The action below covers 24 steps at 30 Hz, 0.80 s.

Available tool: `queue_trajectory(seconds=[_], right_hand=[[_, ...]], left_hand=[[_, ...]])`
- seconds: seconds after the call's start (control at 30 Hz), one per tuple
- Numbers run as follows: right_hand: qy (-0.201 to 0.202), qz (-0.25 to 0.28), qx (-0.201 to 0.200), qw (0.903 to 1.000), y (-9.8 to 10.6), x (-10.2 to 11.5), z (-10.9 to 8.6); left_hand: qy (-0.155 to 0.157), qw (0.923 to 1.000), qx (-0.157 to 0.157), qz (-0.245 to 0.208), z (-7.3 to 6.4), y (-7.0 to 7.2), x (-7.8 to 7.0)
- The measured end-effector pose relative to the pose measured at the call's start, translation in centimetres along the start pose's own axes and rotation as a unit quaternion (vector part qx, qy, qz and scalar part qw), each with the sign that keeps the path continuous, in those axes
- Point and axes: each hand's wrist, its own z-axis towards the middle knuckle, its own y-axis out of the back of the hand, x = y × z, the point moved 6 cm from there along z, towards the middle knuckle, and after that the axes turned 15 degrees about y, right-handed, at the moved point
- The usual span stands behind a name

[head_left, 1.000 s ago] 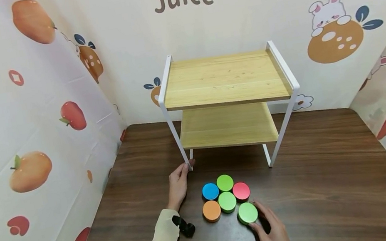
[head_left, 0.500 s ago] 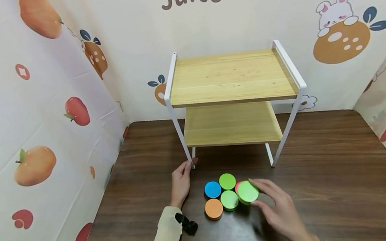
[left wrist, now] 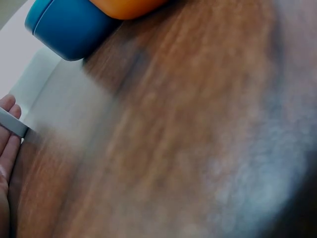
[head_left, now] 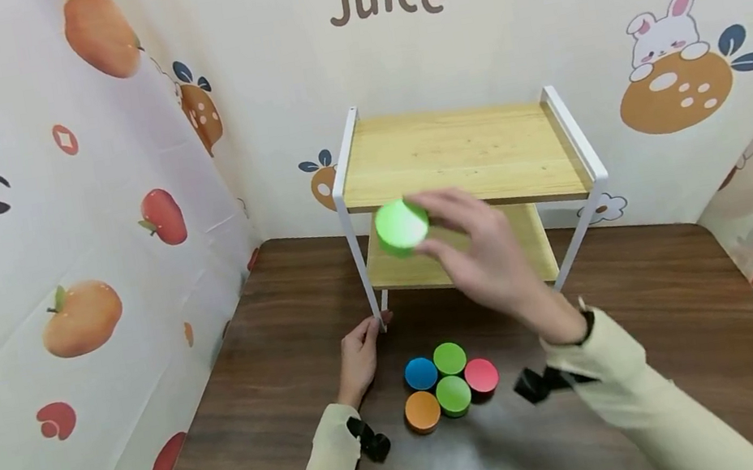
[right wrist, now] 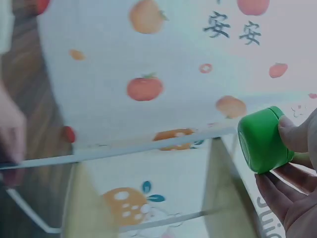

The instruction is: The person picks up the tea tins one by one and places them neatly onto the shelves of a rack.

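Note:
My right hand (head_left: 486, 254) holds a small round green jar (head_left: 401, 227) by its sides, raised in front of the two-tier shelf (head_left: 459, 152). In the right wrist view this green jar (right wrist: 262, 141) shows a lid seam, with thumb and fingers around it. My left hand (head_left: 358, 361) pinches the foot of the shelf's front left leg (head_left: 359, 262). On the table stand a blue jar (head_left: 421, 373), an orange jar (head_left: 422, 411), a pinkish-red jar (head_left: 482, 375) and two green jars (head_left: 454, 395), grouped close together. The right forearm hides part of the shelf's right side.
The shelf has white metal sides and a lower wooden board (head_left: 397, 269). It stands on the brown wooden table (head_left: 267, 433). A fruit-printed cloth (head_left: 246, 66) hangs behind and at both sides. Black wrist-camera mounts (head_left: 372, 443) stick out by the wrists.
My right hand has lifted the green jar from the table's front right, up and leftward over the group, to the height of the shelf's upper board. My left hand stays on the leg.

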Motion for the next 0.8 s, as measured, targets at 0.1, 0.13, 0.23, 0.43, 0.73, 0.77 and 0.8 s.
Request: queue_trajectory(seconds=[0.1, 0.13, 0.23, 0.43, 0.73, 0.77, 0.8], right_hand=[[-0.047, 0.015, -0.004, 0.9988, 0.0, -1.4, 3.0], [-0.068, 0.018, -0.002, 0.9975, -0.1, -2.1, 3.6], [-0.115, 0.015, 0.008, 0.9932, -0.5, -3.5, 4.9], [-0.132, 0.012, 0.019, 0.9910, -1.2, -4.5, 6.0], [-0.145, -0.018, 0.057, 0.9877, -2.1, -4.7, 6.7], [-0.144, -0.031, 0.064, 0.9870, -2.1, -4.6, 6.8], [-0.138, -0.042, 0.064, 0.9875, -2.0, -4.4, 6.7]], left_hand=[[0.003, 1.0000, 0.006, 0.000, -0.2, -0.4, 0.2], [0.004, 1.0000, 0.008, 0.000, -0.2, -0.5, 0.3], [0.011, 0.9999, 0.012, 0.000, -0.3, -0.8, 0.4], [0.026, 0.9996, 0.013, 0.002, -0.3, -0.9, 0.3], [0.015, 0.9999, 0.002, 0.000, -0.2, -0.4, -0.2], [0.011, 0.9999, 0.000, 0.000, -0.2, -0.4, -0.3], [0.008, 1.0000, -0.003, 0.001, -0.2, -0.3, -0.3]])
